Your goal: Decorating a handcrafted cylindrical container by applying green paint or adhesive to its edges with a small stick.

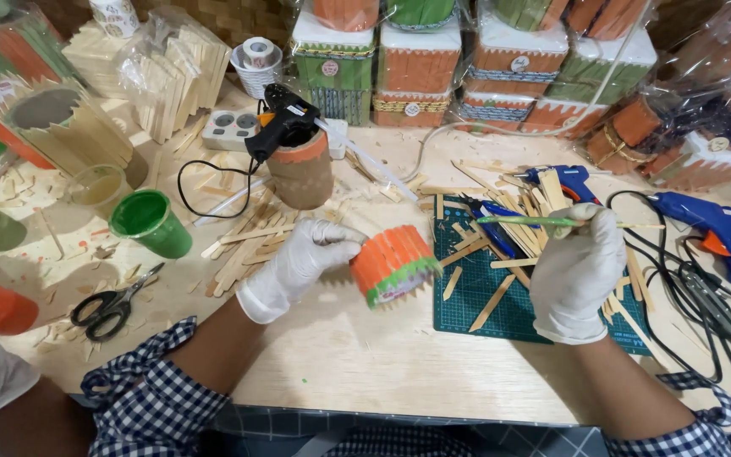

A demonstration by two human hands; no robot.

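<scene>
1. Left hand (302, 262), white glove: fingers closed on the rim of the stick-clad pot (392, 262), orange slats with a green band, held tilted above the table just left of the green cutting mat (513, 317)
2. Right hand (577, 271), white glove: fingers pinched on a thin green-tipped brush (522, 221), held level over the cutting mat
3. Loose wooden sticks (518, 211): heaped on the far part of the cutting mat, some spilling onto the table (365, 355)
4. Scissors (112, 305), black handles: flat on the table, well left of the cutting mat
5. Green cup (152, 222): upright, left of the cutting mat, beyond the scissors
6. Black glue gun (285, 127): resting on a brown cylinder, beyond the cutting mat's left corner
7. Blue glue guns (717, 233): two, right of and beyond the cutting mat, among black cords
8. Finished decorated boxes (420, 68): stacked in a row, farthest from the cutting mat
</scene>
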